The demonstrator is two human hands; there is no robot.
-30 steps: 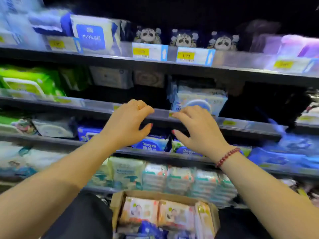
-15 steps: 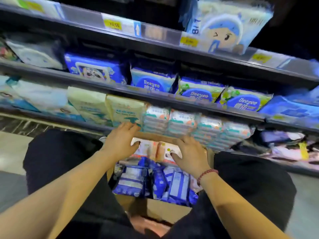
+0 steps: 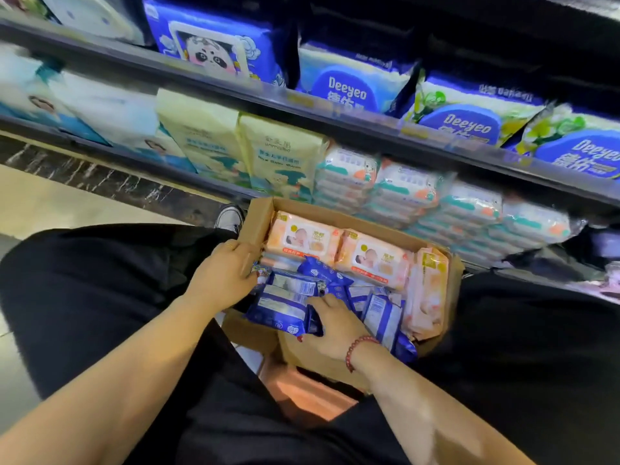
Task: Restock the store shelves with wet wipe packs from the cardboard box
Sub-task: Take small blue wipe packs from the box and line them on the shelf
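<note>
An open cardboard box [image 3: 255,220] stands on the floor between my knees, below the shelves. Pink wet wipe packs [image 3: 371,260] fill its far side, and one stands on edge along the right wall. Several small blue wipe packs [image 3: 285,305] lie loosely in the near half. My left hand [image 3: 223,278] curls its fingers over the left end of the blue packs. From the right, my right hand [image 3: 333,325], with a red bead bracelet, grips the same blue pack, thumb on top and fingers under its edge.
The lowest shelf just behind the box holds stacked white and teal wipe packs [image 3: 407,189] and cream packs [image 3: 280,156]. The shelf above carries blue Deeyeo packs [image 3: 349,92]. My black-clad legs flank the box, and a shoe [image 3: 229,217] sits at its left corner.
My hands came down from the upper shelf edge into the box, then slid from the pink packs back to the blue ones. The view dropped towards the box.
</note>
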